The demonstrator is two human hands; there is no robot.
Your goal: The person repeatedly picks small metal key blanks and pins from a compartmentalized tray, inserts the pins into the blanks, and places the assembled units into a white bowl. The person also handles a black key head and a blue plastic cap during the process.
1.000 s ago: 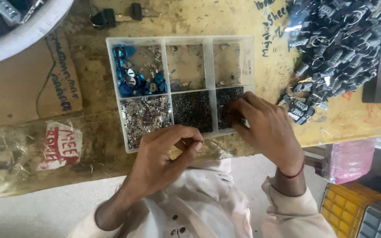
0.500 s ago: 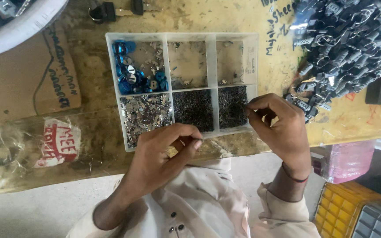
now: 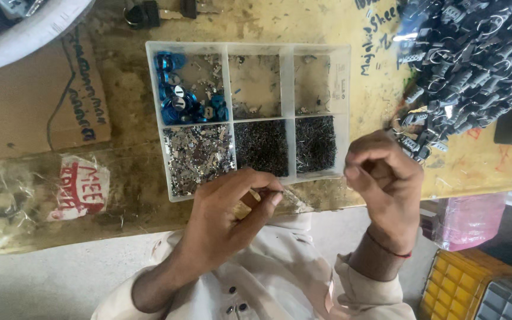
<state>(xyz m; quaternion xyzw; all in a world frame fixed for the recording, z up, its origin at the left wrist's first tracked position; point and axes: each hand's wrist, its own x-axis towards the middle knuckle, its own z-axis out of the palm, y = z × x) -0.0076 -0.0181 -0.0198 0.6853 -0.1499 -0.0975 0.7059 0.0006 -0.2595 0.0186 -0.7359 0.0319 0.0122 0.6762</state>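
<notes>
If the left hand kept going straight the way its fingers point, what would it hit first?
The left hand points up and right, its fingertips near the clear divided tray. Likely first contact: the tray's near wall by the compartment of dark pins, though depth is unclear.

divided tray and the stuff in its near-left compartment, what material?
Divided tray: looks like clear, slightly frosted plastic; the bench shows through its walls. Bits in the near-left compartment: probably bright metal, silvery with sharp glints. Too small to tell more.

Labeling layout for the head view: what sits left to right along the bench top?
Brown cardboard sheet → clear plastic six-compartment organiser box → heap of dark metal key-ring parts.
</notes>
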